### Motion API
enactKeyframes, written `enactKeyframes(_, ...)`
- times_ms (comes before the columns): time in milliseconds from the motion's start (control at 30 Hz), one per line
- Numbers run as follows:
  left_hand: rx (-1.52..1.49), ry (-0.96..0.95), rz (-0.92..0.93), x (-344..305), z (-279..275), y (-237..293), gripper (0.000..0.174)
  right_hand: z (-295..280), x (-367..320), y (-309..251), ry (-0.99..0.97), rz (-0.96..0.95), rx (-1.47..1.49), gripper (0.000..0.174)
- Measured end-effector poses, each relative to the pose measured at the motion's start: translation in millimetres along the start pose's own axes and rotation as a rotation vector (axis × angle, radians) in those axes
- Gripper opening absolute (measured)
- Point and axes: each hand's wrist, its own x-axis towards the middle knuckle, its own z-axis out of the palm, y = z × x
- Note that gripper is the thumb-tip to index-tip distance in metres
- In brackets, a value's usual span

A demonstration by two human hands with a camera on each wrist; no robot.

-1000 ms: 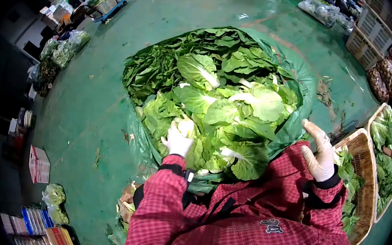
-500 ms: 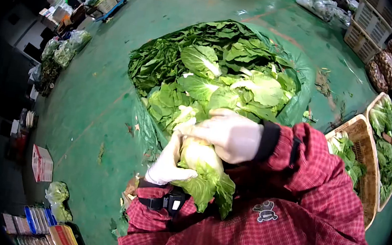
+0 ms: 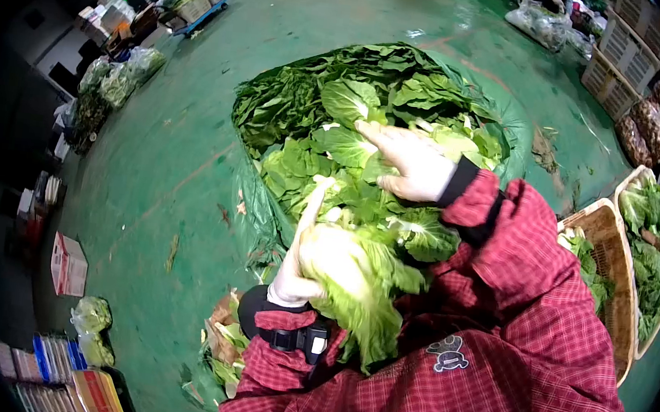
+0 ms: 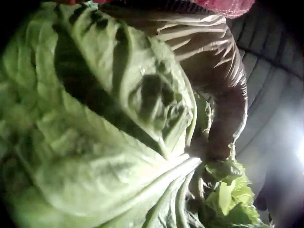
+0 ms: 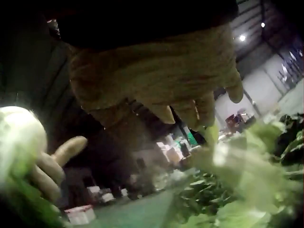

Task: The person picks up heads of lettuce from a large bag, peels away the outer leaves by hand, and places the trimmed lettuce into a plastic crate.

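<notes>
My gloved left hand [image 3: 295, 271] grips a head of Chinese cabbage [image 3: 340, 259] in front of my body. Its white base faces up and away, and its green leaves hang toward my jacket. In the left wrist view a broad ribbed leaf [image 4: 85, 166] fills much of the picture, beside the glove [image 4: 228, 109]. My gloved right hand [image 3: 415, 164] is stretched over the pile of loose leaves [image 3: 352, 148], apart from the cabbage, its fingers extended. In the right wrist view, blurred pale leaf [image 5: 213, 135] shows just below the fingertips.
A green plastic sack [image 3: 518, 141] surrounds the pile. To the right stand wicker baskets of greens [image 3: 618, 301], mesh sacks [image 3: 647, 131] and stacked crates [image 3: 622, 68]. Leaf scraps [image 3: 222, 347] lie by my left elbow. A carton [image 3: 68, 265] sits on the green floor.
My left hand has lifted the cabbage from the pile toward my body. The right hand came in from the right, touched its base, then moved off over the pile.
</notes>
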Motion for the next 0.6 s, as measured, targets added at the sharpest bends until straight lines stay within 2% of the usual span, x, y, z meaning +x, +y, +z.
enactKeyframes(67,0.138,0.161,0.029,2.4,1.8,0.3,0.126,-4.6,-15.2,-9.7,-0.113,-0.184,0.731,0.096)
enactKeyframes(100,0.205,0.154,0.007,2.3,-10.2,-1.1,0.116,-10.4,-28.5,-20.3,-0.305,-0.138,0.943,0.104)
enactKeyframes(133,0.162,0.21,-0.032,3.5,-5.6,3.7,0.104,-2.3,-39.3,-27.3,-0.286,-0.196,0.958,0.111)
enactKeyframes(200,0.153,0.399,-0.044,16.8,15.3,4.2,0.09,30.2,-53.9,-34.7,-0.242,-0.142,0.832,0.117)
enactKeyframes(267,0.162,0.396,-0.079,21.1,7.1,-6.7,0.082,62.1,-57.4,-32.3,-0.032,-0.08,1.112,0.112)
enactKeyframes(300,0.165,0.392,-0.098,24.7,4.7,-12.6,0.077,57.0,-71.1,-33.6,-0.101,0.103,1.547,0.102)
enactKeyframes(333,0.144,0.322,-0.081,27.4,5.6,-8.6,0.066,65.1,-83.0,-19.3,-0.073,0.154,1.736,0.097)
enactKeyframes(400,-0.145,0.131,-0.193,23.2,9.6,16.7,0.068,96.0,-105.3,26.5,-0.159,0.213,1.818,0.096)
enactKeyframes(433,0.004,0.134,-0.249,21.8,8.6,26.6,0.077,89.9,-112.5,14.0,-0.112,0.181,2.052,0.093)
enactKeyframes(467,0.23,0.234,-0.146,23.1,8.6,29.0,0.078,91.9,-118.7,17.9,-0.124,0.101,2.093,0.092)
enactKeyframes(533,0.536,0.269,-0.052,27.5,15.4,39.7,0.082,90.1,-124.5,22.5,-0.155,-0.072,2.162,0.091)
enactKeyframes(567,0.664,0.264,-0.095,35.4,48.4,42.9,0.096,80.3,-128.6,21.7,-0.172,-0.022,2.086,0.096)
enactKeyframes(600,0.771,0.111,-0.026,37.1,41.7,31.4,0.107,71.0,-129.3,19.6,-0.112,-0.035,1.872,0.098)
